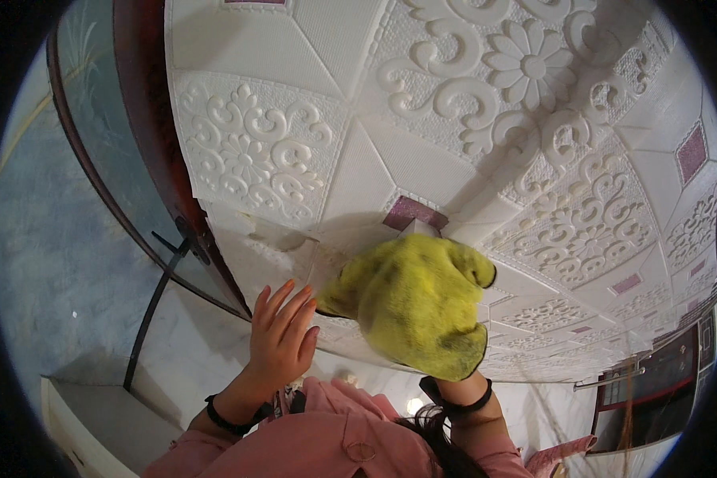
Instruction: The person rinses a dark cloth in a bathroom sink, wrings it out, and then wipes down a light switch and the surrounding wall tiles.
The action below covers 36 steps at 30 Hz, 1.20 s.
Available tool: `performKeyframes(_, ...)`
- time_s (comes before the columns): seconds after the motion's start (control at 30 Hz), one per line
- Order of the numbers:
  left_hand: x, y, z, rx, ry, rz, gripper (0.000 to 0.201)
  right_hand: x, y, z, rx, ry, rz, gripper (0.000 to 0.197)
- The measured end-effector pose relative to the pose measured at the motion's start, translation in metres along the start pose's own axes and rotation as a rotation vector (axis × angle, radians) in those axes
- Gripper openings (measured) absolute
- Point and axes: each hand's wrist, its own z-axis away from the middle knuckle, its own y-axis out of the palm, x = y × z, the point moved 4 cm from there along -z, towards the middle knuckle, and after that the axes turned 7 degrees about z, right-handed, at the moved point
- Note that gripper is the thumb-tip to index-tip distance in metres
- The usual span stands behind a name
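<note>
A yellow-green plush cleaning cloth (418,311) with dark edging and grey smudges lies over my right hand and hides its fingers; only the wrist, with a black band, shows below. The cloth is up against the white embossed wall panel (374,167), just beneath a small purple glittery diamond inlay (414,213). My left hand (281,338) is raised to the left of the cloth, holding nothing, with its fingers stretched and slightly apart. Its fingertips are near the panel's lower edge, by a worn patch of bare wall (283,239); I cannot tell whether they touch it.
To the left stands a dark red door frame (147,103) beside a frosted glass door (95,119) with a black handle (185,239). A white box-like piece (80,430) is at lower left. Dark red-framed doors or cabinetry (645,398) show at lower right.
</note>
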Motion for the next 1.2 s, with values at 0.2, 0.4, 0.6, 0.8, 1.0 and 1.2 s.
performKeyframes(0.2,0.014,-0.006,0.014,0.041,-0.039,-0.049,0.033,-0.034,-0.015,0.038,-0.001,0.157,-0.03,0.047)
performKeyframes(0.4,0.016,-0.003,0.013,0.022,-0.038,-0.07,0.033,-0.02,-0.016,0.028,-0.012,0.103,0.005,0.047)
performKeyframes(0.6,0.003,0.007,0.0,-0.002,0.009,-0.005,0.035,-0.013,-0.007,0.008,0.006,0.048,0.009,0.047)
performKeyframes(0.8,0.015,0.004,0.01,0.002,-0.038,-0.033,0.035,-0.034,-0.022,0.035,0.011,0.151,-0.019,0.047)
performKeyframes(1.0,0.006,0.007,0.0,-0.007,-0.016,-0.02,0.036,-0.01,-0.006,0.01,-0.012,0.061,0.016,0.048)
performKeyframes(1.2,0.011,0.012,0.004,-0.021,-0.001,-0.015,0.037,-0.039,-0.013,0.032,-0.01,0.166,-0.031,0.048)
